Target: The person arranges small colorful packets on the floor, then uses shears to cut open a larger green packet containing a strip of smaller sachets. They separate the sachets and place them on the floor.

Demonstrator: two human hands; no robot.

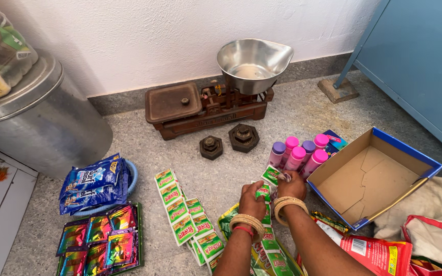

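Down on the floor (221, 168), your left hand (252, 200) and right hand (291, 185) meet over a strip of green sachets (270, 175), the fingers of both pinched on it. Its upper end lies just beyond your right fingers (284, 177), touching the pink and purple bottles (299, 153) clustered there. Left of your left fingers (260, 189), more green sachet strips (182, 217) fan across the floor. Right of your right fingers sits an open cardboard box (373, 176). Well beyond both hands stands a balance scale (216, 97), two iron weights (228, 140) before it.
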